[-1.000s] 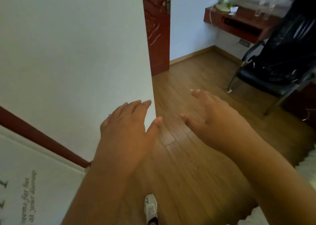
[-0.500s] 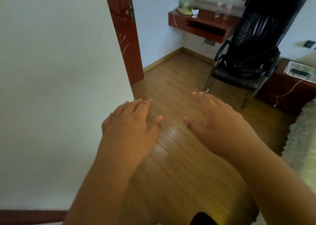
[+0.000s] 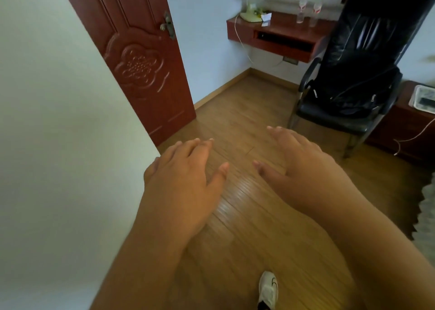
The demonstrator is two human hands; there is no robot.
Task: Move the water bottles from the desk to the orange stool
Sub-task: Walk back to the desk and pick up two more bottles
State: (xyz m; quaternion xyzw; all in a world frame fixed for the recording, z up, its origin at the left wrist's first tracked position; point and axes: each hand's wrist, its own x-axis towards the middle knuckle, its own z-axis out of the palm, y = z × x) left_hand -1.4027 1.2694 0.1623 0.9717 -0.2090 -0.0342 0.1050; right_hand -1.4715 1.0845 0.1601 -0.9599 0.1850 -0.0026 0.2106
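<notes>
Two clear water bottles with red labels stand upright side by side on the red-brown wall-mounted desk at the far end of the room. My left hand and my right hand are held out in front of me above the wooden floor, palms down, fingers straight and spread, holding nothing. Both hands are far from the bottles. No orange stool is in view.
A black office chair stands in front of the desk's right part. A white fan sits on the desk's left end. A red-brown door and white wall are on my left. A low cabinet with a tray is at right.
The view has swung and moved forward, so the desk, bottles and chair are nearer and clearer. Both hands keep the same open pose. My white shoe is back in view below.
</notes>
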